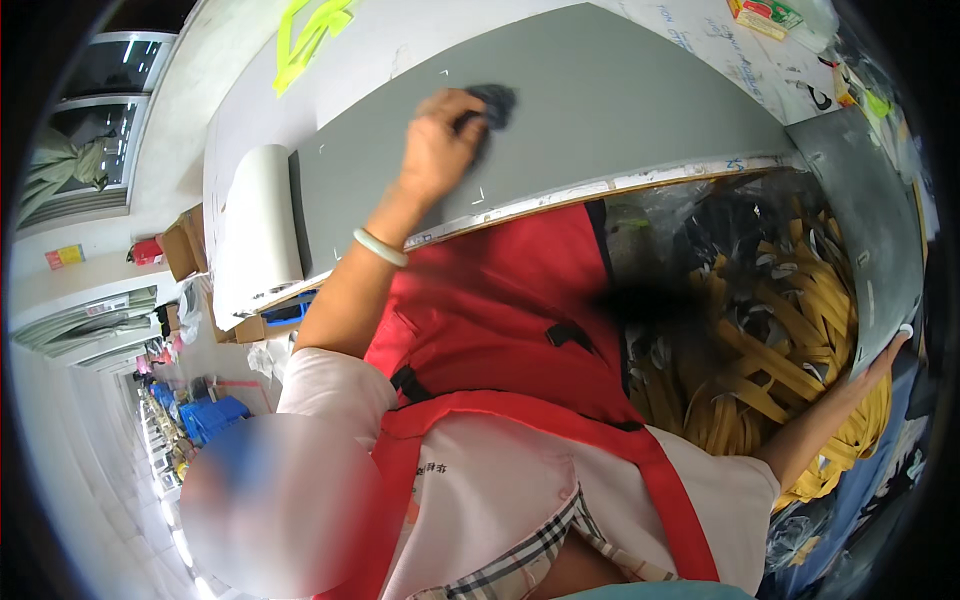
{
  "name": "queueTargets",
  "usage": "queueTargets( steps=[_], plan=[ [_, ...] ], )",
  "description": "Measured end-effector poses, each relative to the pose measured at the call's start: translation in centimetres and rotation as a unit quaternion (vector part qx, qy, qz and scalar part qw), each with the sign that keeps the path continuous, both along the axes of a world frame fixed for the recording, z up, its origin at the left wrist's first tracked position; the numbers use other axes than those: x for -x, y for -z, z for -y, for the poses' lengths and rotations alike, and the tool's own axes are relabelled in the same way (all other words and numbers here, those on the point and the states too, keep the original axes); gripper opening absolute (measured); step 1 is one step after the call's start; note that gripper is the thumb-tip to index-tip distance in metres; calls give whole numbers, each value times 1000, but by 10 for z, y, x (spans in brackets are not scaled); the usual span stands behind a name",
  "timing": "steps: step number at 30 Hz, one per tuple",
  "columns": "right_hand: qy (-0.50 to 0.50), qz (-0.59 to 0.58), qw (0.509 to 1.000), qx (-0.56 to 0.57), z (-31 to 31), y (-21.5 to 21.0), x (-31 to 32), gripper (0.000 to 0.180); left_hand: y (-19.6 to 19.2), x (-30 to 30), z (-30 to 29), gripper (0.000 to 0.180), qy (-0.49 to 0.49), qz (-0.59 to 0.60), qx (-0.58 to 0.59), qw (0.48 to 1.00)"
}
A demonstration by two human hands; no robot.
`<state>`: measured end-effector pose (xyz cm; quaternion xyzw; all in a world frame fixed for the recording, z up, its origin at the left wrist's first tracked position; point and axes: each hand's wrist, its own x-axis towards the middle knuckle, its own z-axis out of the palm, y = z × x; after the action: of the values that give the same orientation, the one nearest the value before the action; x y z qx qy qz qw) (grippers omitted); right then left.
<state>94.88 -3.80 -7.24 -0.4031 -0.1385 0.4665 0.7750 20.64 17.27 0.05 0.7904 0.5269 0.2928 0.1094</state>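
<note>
My left hand (440, 140), with a pale bangle at the wrist, is closed on a dark crumpled cloth (497, 105), slightly blurred, against the grey sheet (610, 95). Small white corner marks show on that sheet, which covers much of the white table. At the far right, my right hand (880, 362) grips the lower end of a narrower grey panel (868, 215) that hangs beyond the table's edge. Its thumb shows at the panel's edge; most of its fingers are hidden.
A white roll (265, 215) lies at the table's left end. Neon-yellow strips (308, 42) are on the far left of the tabletop. Many yellow straps (790, 360) are heaped below the table on the right, beside clear plastic. A small box (765, 17) stands at the far right.
</note>
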Motion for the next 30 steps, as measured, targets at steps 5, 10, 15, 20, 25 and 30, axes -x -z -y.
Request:
queueTargets(
  steps=[5, 10, 15, 20, 25, 30],
  plan=[
    [0, -13, 1000, -3, 6, 17, -18, 58, -3, 53, -19, 21, -120, -46, 11, 992],
    [0, -21, 1000, 5, 12, 28, -34, 58, -15, 76, -3, 22, -148, -94, 38, 984],
    [21, -19, 1000, 9, 20, 29, -50, 58, -7, 50, 5, 21, -80, -91, 25, 992],
    [43, -6, 999, 12, -2, -12, 19, 57, -15, -53, 7, 19, 66, -41, 41, 996],
    [113, 17, 993, 0, 4, -29, 42, 53, -24, -119, 7, 17, 182, 41, 170, 968],
    [209, 20, 978, 15, 5, -37, 49, 56, -57, -221, 0, 18, 244, 109, 245, 932]
  ],
)
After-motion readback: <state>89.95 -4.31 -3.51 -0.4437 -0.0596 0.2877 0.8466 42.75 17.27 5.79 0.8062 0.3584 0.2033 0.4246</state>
